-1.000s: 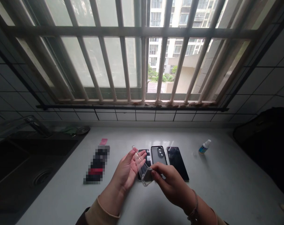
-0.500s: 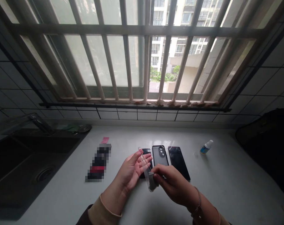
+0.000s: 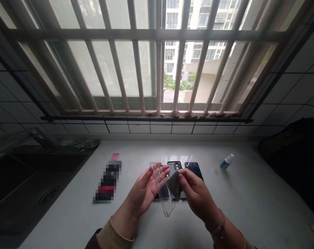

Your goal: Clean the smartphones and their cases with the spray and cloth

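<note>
Clear flexible phone case (image 3: 165, 204) pressed by a grey cloth above a row of phones

The transparent case hangs tilted in the air above the pale grey desk (image 3: 246, 197), its upper end beside the left hand and its lower corner reaching below both hands. The left hand (image 3: 144, 188) is open, with the thumb raised and the fingers (image 3: 158, 178) spread, and the case leans across them with no firm grip showing. The right hand (image 3: 198, 195) is curled, its fingers pinching a soft grey cloth (image 3: 173, 183) against the side of the case.

Directly beneath sit a black phone (image 3: 162, 196), a phone in a black case with an oval camera island (image 3: 174, 165), and a glossy black phone (image 3: 194, 168). To the right stands a small spray bottle with a white cap and blue label (image 3: 226, 162). To the left lie a pink slip (image 3: 114, 156) and a pixelated object (image 3: 107, 181), too blurred to identify.

Firm cloth pressure against such a loosely supported case could push it off the spread fingers and onto the phones. Grit caught in the cloth could also scratch the clear plastic.
</note>
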`<state>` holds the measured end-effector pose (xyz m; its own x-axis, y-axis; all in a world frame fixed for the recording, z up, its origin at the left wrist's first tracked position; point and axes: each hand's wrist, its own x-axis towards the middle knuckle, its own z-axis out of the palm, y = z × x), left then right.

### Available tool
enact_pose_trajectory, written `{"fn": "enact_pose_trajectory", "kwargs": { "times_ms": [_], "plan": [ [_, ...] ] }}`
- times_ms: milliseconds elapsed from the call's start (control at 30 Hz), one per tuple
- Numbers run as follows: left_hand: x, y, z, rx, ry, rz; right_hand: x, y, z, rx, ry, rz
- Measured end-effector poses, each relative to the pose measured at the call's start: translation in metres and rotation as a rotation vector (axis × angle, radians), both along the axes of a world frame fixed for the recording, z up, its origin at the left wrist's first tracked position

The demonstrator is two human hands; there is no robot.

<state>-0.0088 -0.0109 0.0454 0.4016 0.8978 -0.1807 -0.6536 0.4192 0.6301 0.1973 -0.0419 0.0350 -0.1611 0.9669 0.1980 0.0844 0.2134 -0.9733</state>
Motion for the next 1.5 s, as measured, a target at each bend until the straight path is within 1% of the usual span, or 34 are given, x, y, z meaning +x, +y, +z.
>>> {"fn": "enact_pose_trajectory", "kwargs": {
  "times_ms": [67,167,267,333,400,533,667,833,900,967,1033,1100,1200,1267,1300,1367,1433,1500],
  "plan": [
    [0.005,-0.003,-0.004,0.040,0.032,-0.027,-0.003,0.003,-0.004,-0.108,0.201,-0.102],
    [0.013,-0.008,-0.011,0.109,0.085,-0.091,-0.008,0.006,-0.008,-0.220,0.382,-0.154],
    [0.018,-0.013,-0.015,0.148,0.162,-0.139,-0.013,0.005,-0.009,-0.266,0.451,-0.142],
    [0.020,-0.015,-0.016,0.145,0.217,-0.146,-0.016,0.003,-0.009,-0.270,0.473,-0.112],
    [0.020,-0.015,-0.017,0.141,0.236,-0.119,-0.018,0.001,-0.010,-0.264,0.501,-0.071],
    [0.020,-0.013,-0.019,0.132,0.204,-0.062,-0.020,-0.001,-0.011,-0.260,0.544,-0.008],
    [0.018,-0.010,-0.017,0.109,0.145,-0.031,-0.020,-0.001,-0.010,-0.246,0.472,0.039],
    [0.009,-0.002,-0.009,0.036,0.094,0.099,-0.018,-0.005,-0.006,-0.213,0.268,0.179],
    [0.004,0.002,-0.007,0.009,0.081,0.145,-0.017,-0.009,-0.002,-0.172,0.159,0.256],
    [-0.001,0.006,-0.005,-0.010,0.074,0.163,-0.015,-0.012,0.001,-0.113,0.056,0.328],
    [-0.004,0.008,-0.004,-0.016,0.068,0.156,-0.013,-0.013,0.002,-0.072,0.000,0.348],
    [-0.005,0.008,-0.005,-0.021,0.059,0.126,-0.010,-0.009,0.001,-0.084,0.034,0.273],
    [-0.002,0.004,-0.006,0.001,0.065,0.072,-0.007,0.002,-0.004,-0.213,0.223,0.039],
    [0.002,0.001,-0.007,0.076,0.110,0.080,-0.005,0.009,-0.007,-0.327,0.373,-0.106],
    [0.004,-0.001,-0.008,0.134,0.148,0.093,-0.005,0.011,-0.007,-0.376,0.442,-0.154],
    [0.008,-0.005,-0.008,0.263,0.243,0.091,-0.007,0.012,-0.007,-0.446,0.553,-0.187],
    [0.010,-0.011,-0.008,0.371,0.331,0.053,-0.010,0.010,-0.004,-0.489,0.629,-0.129],
    [0.010,-0.016,-0.005,0.454,0.410,0.041,-0.014,0.007,0.000,-0.522,0.684,-0.057]
  ]
}}
